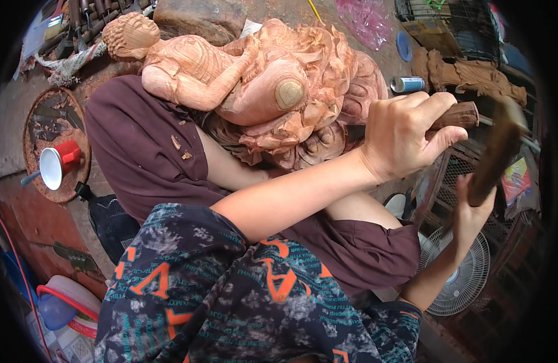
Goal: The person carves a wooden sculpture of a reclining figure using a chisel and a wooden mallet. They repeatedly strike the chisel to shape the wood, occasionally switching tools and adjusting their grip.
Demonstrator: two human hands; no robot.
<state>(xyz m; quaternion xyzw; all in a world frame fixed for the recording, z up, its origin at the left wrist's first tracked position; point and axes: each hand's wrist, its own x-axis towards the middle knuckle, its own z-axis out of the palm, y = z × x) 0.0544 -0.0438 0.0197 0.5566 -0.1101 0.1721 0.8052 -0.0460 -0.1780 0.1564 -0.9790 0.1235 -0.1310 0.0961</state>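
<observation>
A carved wooden figure [200,75] lies on its side across my lap, its curly-haired head at the far left and its leafy, petal-like base at the right. My left hand [406,133] reaches across to the base end and is closed around the wooden handle of a carving chisel [457,116]. The chisel's blade is hidden behind my hand and the carving. Further right, my right hand [472,209] grips a wooden mallet [497,154], raised close to the chisel's butt end and blurred at its top.
Several chisels [79,24] lie at the upper left. A round tray [32,154] of blades and shavings holds a red and white cup [67,160]. A can [407,84] and another carved piece [472,77] lie at the right. A fan [466,278] stands below my right arm.
</observation>
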